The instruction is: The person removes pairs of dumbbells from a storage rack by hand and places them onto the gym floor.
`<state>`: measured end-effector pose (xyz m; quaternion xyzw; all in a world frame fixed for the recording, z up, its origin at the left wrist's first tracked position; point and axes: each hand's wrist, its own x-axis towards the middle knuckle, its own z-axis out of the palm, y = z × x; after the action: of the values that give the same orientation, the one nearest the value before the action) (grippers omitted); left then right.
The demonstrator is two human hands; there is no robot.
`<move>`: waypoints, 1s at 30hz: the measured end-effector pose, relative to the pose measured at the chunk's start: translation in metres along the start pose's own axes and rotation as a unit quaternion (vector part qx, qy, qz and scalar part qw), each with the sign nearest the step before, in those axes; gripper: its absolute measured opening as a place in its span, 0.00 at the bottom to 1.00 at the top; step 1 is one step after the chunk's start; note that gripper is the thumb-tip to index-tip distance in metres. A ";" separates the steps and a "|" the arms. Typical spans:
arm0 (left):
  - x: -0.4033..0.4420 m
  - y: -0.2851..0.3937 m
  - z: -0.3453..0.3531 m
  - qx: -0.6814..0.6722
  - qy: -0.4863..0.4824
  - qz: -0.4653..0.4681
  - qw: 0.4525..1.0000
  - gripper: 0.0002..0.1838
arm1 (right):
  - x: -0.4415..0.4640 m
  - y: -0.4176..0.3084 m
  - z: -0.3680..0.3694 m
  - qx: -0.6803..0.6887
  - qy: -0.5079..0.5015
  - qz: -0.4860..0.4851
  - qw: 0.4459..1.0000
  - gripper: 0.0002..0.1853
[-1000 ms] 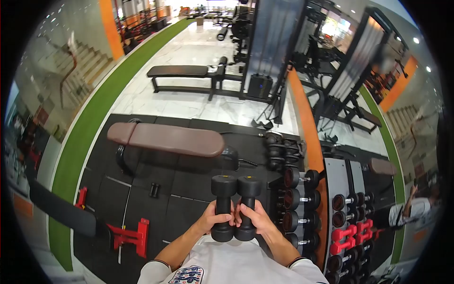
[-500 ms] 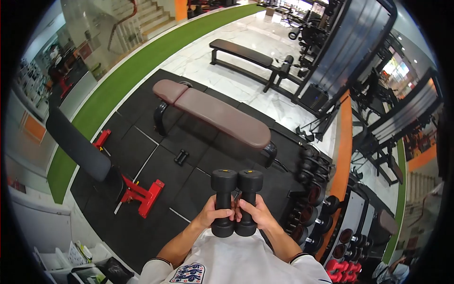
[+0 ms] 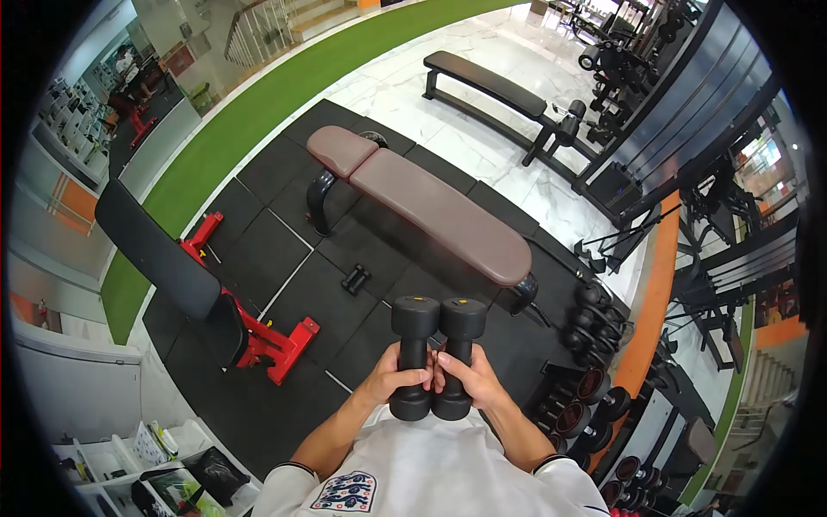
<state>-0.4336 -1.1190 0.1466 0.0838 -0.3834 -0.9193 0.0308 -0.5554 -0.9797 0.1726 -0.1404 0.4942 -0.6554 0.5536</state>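
Observation:
Two black dumbbells stand upright side by side in front of my white shirt, their heads touching or nearly so. My left hand (image 3: 398, 376) is wrapped round the handle of the left dumbbell (image 3: 415, 318), thumb across the front. Round the handle of the right dumbbell (image 3: 463, 318) my right hand (image 3: 471, 376) is closed in the same way. The fingertips of both hands meet between the handles. Beyond them, a brown padded bench (image 3: 439, 215) stands on the black mat.
A black and red adjustable bench (image 3: 159, 250) is at the left. A small dumbbell (image 3: 356, 278) lies on the mat. Racked dumbbells (image 3: 594, 385) stand at the right by an orange-edged mirror. Shelves (image 3: 129, 457) with bags are at the lower left.
The view has turned left, so the benches and rack have shifted rightward and tilted in the frame, and the shelves have appeared. Both hands keep the same hold on the dumbbells.

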 end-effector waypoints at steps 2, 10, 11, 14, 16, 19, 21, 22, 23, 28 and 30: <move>0.011 0.007 -0.010 0.003 0.004 0.000 1.000 0.12 | 0.016 -0.001 -0.003 0.003 0.005 0.000 1.000 0.11; 0.031 0.027 -0.052 -0.005 0.026 -0.025 0.999 0.11 | 0.068 0.005 0.003 0.015 0.026 0.027 0.999 0.12; 0.033 0.030 -0.060 -0.004 0.024 -0.026 0.999 0.11 | 0.075 0.004 0.007 0.020 0.028 0.026 0.999 0.12; 0.043 0.048 -0.087 -0.003 0.016 -0.033 0.999 0.11 | 0.104 0.008 0.018 0.018 0.045 0.029 0.998 0.12; 0.047 0.060 -0.109 -0.006 0.007 -0.050 0.999 0.10 | 0.125 0.016 0.026 0.017 0.067 0.034 0.997 0.13; 0.054 0.077 -0.152 0.001 -0.012 -0.085 0.996 0.12 | 0.159 0.025 0.043 0.039 0.101 0.038 0.993 0.13; 0.058 0.093 -0.180 0.015 -0.031 -0.115 0.993 0.16 | 0.179 0.031 0.061 0.086 0.124 0.041 0.988 0.13; 0.061 0.104 -0.191 -0.008 -0.050 -0.105 0.993 0.09 | 0.191 0.037 0.066 0.088 0.128 0.034 0.987 0.13; 0.065 0.115 -0.201 0.003 -0.045 -0.119 0.992 0.08 | 0.203 0.038 0.074 0.092 0.141 0.037 0.985 0.13; 0.072 0.135 -0.261 0.036 -0.026 -0.176 0.983 0.09 | 0.255 0.058 0.094 0.107 0.171 0.036 0.979 0.13; 0.079 0.147 -0.270 0.056 -0.011 -0.193 0.980 0.10 | 0.267 0.070 0.095 0.139 0.174 0.046 0.974 0.11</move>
<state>-0.4643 -1.4208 0.0534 0.1474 -0.4112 -0.8859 -0.1561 -0.5380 -1.2505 0.0643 0.0773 0.4928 -0.7058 0.5030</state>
